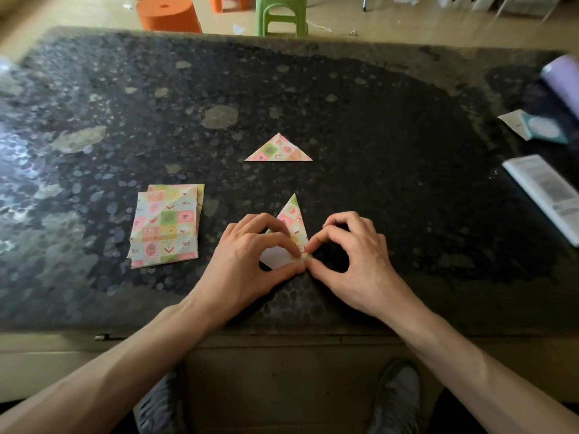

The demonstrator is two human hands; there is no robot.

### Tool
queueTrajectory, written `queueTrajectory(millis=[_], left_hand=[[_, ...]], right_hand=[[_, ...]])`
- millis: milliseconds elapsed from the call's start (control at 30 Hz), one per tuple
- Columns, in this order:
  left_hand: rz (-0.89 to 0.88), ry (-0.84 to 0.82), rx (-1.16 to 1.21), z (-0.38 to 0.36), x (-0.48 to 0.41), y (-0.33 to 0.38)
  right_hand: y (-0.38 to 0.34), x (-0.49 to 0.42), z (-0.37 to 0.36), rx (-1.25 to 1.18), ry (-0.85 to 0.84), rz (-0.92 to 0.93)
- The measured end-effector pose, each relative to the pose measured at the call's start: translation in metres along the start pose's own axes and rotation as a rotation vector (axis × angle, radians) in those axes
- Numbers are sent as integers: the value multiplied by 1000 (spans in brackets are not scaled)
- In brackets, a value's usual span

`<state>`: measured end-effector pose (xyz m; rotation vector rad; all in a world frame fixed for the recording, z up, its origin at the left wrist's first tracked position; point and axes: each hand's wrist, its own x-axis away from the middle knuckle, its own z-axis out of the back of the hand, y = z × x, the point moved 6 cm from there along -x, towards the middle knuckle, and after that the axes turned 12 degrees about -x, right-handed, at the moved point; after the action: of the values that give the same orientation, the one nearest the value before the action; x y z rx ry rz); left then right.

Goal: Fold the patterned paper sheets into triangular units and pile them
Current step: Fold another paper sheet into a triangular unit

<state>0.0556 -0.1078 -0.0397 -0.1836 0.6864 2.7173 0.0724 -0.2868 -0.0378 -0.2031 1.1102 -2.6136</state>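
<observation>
head | left hand (250, 261) grip pinches folded paper (293, 218) | right hand (354, 258) grip pinches its near corner

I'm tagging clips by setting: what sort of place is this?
Likely a home or informal craft room: worn speckled table, green stool and orange stool behind it, patterned paper sheets stacked.

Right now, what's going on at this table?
A person is folding a patterned sheet into a narrow triangle near the front edge of the table. The left hand and right hand both pinch its near corner, fingertips almost meeting. One finished triangle lies alone farther back, so no pile yet. A stack of unfolded sheets sits to the left.
</observation>
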Motion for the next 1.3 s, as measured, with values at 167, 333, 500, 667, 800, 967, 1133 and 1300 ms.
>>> queueTrajectory(millis=[167,333,500,667,800,967,1133,1300], left_hand=[[43,-13,19,-2,-2,-3],[37,-13,0,-2,-1,-2],[-1,-134,-42,3,-5,-13],[-19,-181,-66,4,-6,-18],[-28,-201,-82,6,-7,-17],[-35,-237,-75,8,-6,-15],[-26,-249,-59,10,-6,-13],[-28,-308,-44,12,-6,-12]], right_hand=[[1,0,-1,-8,1,4],[1,0,-1,-3,-6,9],[2,0,-1,-8,-13,15],[1,1,-5,20,19,16],[-1,4,-10,59,56,25],[-3,3,-11,65,54,-4],[-3,3,-12,82,62,-11],[-5,3,-17,121,84,-15]])
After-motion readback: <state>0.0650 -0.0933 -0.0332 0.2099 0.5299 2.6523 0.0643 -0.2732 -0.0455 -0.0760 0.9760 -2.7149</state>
